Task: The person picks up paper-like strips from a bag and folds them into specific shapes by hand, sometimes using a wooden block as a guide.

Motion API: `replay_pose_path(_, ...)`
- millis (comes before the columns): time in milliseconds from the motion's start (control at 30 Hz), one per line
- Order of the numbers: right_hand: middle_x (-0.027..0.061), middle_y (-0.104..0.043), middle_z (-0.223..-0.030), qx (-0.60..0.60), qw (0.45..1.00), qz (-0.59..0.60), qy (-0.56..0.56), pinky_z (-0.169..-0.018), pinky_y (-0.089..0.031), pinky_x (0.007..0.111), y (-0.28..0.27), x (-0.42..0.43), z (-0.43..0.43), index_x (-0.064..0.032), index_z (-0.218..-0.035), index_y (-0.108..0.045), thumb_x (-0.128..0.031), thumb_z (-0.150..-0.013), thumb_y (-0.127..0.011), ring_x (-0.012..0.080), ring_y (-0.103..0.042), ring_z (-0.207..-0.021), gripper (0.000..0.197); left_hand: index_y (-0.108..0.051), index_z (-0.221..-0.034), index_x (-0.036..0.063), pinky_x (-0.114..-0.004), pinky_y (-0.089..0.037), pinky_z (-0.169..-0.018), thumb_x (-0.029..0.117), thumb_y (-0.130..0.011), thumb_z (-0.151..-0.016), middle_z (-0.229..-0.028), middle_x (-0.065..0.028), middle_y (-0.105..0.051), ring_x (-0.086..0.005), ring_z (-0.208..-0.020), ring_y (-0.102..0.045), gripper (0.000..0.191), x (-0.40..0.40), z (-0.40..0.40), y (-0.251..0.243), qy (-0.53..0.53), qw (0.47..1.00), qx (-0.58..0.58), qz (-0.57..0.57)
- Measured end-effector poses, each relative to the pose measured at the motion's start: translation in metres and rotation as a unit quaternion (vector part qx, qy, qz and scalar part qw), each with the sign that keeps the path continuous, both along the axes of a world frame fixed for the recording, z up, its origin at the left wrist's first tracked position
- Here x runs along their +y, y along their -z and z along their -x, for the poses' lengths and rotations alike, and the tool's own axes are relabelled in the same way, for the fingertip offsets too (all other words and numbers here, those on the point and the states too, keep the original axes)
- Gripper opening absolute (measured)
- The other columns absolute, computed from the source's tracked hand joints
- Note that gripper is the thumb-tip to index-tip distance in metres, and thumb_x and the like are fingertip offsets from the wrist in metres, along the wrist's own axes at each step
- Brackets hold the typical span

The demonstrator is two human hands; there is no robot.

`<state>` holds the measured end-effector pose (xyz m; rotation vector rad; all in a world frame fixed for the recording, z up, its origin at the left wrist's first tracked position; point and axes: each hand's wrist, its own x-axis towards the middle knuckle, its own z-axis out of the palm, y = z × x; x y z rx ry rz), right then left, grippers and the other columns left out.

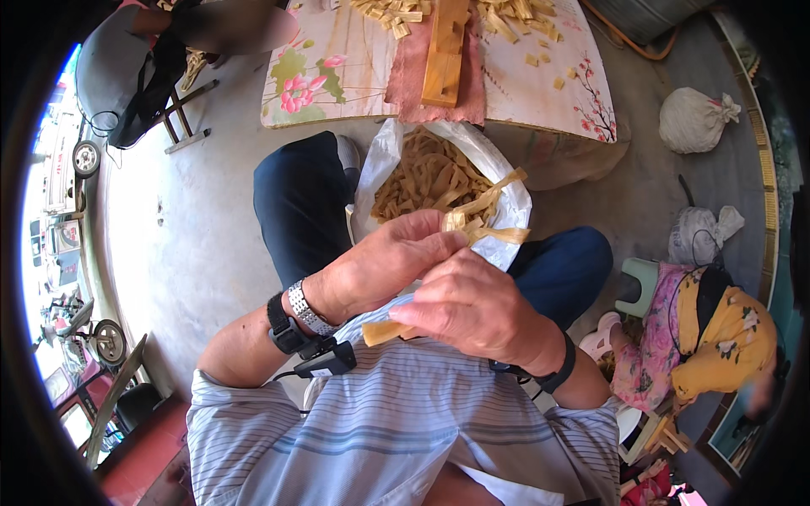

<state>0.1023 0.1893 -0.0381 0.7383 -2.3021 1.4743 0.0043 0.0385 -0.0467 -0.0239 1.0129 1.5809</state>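
My left hand [408, 243] pinches a pale yellow, folded flat fibre strip [457, 221] between thumb and fingertips. Close against it, my right hand [478, 310] has its fingers curled around a strip, and a flat strip end [383, 333] sticks out below its thumb. Two loose tails of strip reach up and right from the fold. How the strip runs between the hands is hidden by my fingers. Under the hands, between my knees, a white plastic sack [519, 190] gapes wide, with many similar strips [430, 164] inside.
Beyond the sack stands a flower-printed table [361, 101] with a slotted wooden block [443, 69] on a reddish cloth [405, 88] and loose strip pieces [506, 19]. One person [120, 69] sits at the upper left, another [721, 341] at the right. Tied sacks [695, 120] rest on the floor.
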Motion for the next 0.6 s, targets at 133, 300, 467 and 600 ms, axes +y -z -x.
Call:
replay_pose_path(133, 0.0036, -0.067, -0.088, -0.123, 0.969, 0.210, 0.050, -0.076, -0.054, 0.033, -0.012, 0.011, 0.009, -0.0044, -0.111, -0.071, -0.013, -0.093, -0.076, 0.0148, -0.066, -0.081, 0.020, -0.061, -0.118, 0.0016, -0.026, -0.053, -0.074, 0.029, -0.058, -0.107, -0.095, -0.0005, -0.065, -0.0072, -0.081, -0.062, 0.030, -0.006, 0.010, -0.003, 0.080, 0.985, 0.154, 0.023)
replay_pose_path(300, 0.0047, -0.068, -0.087, -0.246, 0.936, 0.195, 0.161, -0.071, -0.051, 0.026, 0.011, 0.026, 0.018, 0.0010, -0.108, -0.068, -0.017, -0.104, -0.064, 0.0105, -0.065, -0.080, 0.019, -0.060, -0.111, 0.0064, -0.031, -0.055, -0.072, 0.015, -0.057, -0.104, -0.091, -0.0047, -0.066, -0.0135, -0.078, -0.066, 0.011, 0.000, 0.016, -0.012, 0.218, 0.912, 0.331, 0.108)
replay_pose_path(467, 0.0032, -0.062, -0.084, -0.383, 0.903, 0.129, 0.149, -0.070, -0.050, 0.028, 0.033, 0.038, 0.016, -0.0006, -0.101, -0.058, -0.026, -0.108, -0.053, 0.0102, -0.061, -0.073, 0.026, -0.062, -0.111, 0.0032, -0.037, -0.056, -0.073, 0.001, -0.062, -0.092, -0.090, -0.0133, -0.067, -0.0319, -0.081, -0.069, 0.019, -0.007, 0.021, -0.013, 0.156, 0.756, 0.628, 0.093)
replay_pose_path(600, 0.0028, -0.059, -0.083, -0.522, 0.804, 0.286, 0.011, -0.064, -0.047, 0.027, 0.033, 0.044, 0.012, -0.0037, -0.102, -0.058, -0.023, -0.107, -0.048, 0.0105, -0.053, -0.065, 0.023, -0.066, -0.115, 0.0042, -0.038, -0.056, -0.077, 0.001, -0.062, -0.093, -0.093, -0.0133, -0.068, -0.0327, -0.086, -0.070, 0.023, -0.004, 0.020, -0.004, 0.072, 0.776, 0.619, 0.097)
